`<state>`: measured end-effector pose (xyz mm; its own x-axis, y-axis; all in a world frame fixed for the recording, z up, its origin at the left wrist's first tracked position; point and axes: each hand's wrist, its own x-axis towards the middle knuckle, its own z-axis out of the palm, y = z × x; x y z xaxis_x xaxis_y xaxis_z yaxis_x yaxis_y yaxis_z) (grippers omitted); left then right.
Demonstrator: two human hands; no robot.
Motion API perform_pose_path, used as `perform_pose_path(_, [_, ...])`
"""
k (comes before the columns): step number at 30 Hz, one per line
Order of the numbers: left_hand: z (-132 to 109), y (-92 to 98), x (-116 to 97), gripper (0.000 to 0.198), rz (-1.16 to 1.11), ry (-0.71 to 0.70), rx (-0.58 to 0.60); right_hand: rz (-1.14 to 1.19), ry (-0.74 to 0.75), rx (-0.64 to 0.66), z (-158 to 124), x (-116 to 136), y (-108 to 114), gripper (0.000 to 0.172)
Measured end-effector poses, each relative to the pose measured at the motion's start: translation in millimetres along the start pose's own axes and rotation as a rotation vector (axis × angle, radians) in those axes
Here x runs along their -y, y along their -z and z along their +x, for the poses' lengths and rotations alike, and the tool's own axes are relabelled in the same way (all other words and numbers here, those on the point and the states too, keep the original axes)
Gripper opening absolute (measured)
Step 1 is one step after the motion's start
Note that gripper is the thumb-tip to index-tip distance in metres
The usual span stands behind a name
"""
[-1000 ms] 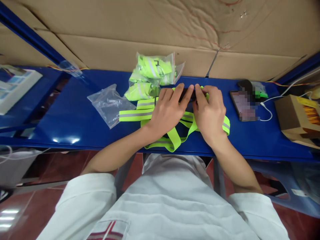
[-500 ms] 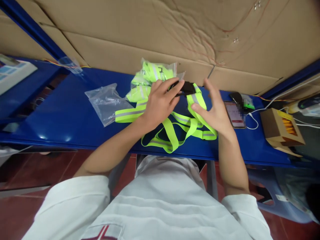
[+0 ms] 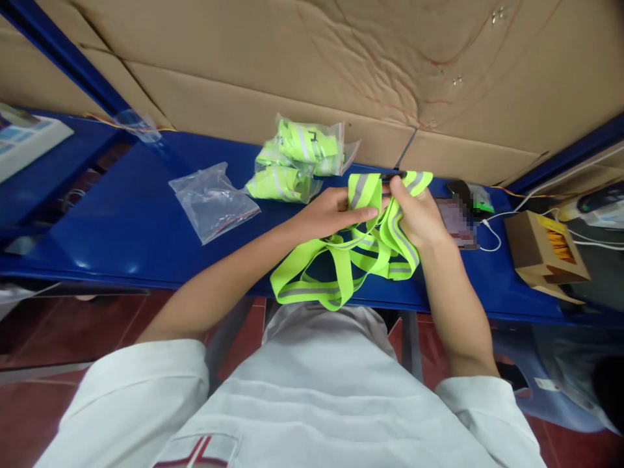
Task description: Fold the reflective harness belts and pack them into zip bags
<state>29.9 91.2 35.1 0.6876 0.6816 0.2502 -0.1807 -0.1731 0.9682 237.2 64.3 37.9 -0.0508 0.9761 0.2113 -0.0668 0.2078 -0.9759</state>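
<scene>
A neon-yellow reflective harness with grey stripes (image 3: 342, 276) hangs in loops from both hands, its lower straps on the blue table near the front edge. My left hand (image 3: 334, 211) is closed on a strap, thumb in front of it. Beside it, my right hand (image 3: 416, 211) grips another strap and the top of the harness. A dark piece between the hands is mostly hidden by fingers and straps. Behind my left hand, several clear bags of folded yellow harnesses (image 3: 302, 153) are piled. An unfilled clear plastic bag (image 3: 214, 203) lies flat to the left.
On the right, a phone (image 3: 457, 223) lies beside a white cable and a dark object (image 3: 461, 190). An open cardboard box (image 3: 541, 250) with orange contents stands farther right. Cardboard (image 3: 244, 52) lines the back of the blue table (image 3: 121, 227). A clear cup (image 3: 139, 125) lies at the back left.
My left hand has come down off the black piece to take a strap. My right hand has closed on the harness. The strap at the left has been drawn in to the right.
</scene>
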Motion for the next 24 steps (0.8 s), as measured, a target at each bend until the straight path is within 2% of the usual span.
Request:
perform_pose_path(4, [-2, -0.5, -4, 0.066, -0.05, 0.053, -0.013, -0.098, -0.014, -0.003, -3, 2, -1, 0.056])
perform_pose_path(9, [-4, -9.1, -10, 0.051, -0.059, 0.013, -0.103, -0.182, 0.064, 0.027, -9, 8, -2, 0.055])
perform_pose_path(13, [-4, -11.7, -12, 0.039, 0.017, 0.019, -0.227, -0.116, -0.076, 0.151, -15, 15, -2, 0.054])
perform_pose_path(15, [-3, -6.7, -12, 0.041, 0.027, 0.029, -0.255, -0.072, -0.122, 0.129, -15, 19, -2, 0.051])
perform_pose_path(17, [-3, 0.6, -10, 0.049, 0.0, 0.074, -0.181, -0.021, -0.075, 0.059, -12, 21, -2, 0.046])
perform_pose_path(21, [-5, 13.5, -11, 0.073, -0.198, 0.179, 0.15, 0.124, 0.043, -0.101, -7, 23, -2, 0.045])
perform_pose_path(24, [-12, 18.4, -13, 0.086, -0.353, 0.204, 0.239, 0.167, 0.042, -0.083, -9, 26, -4, 0.052])
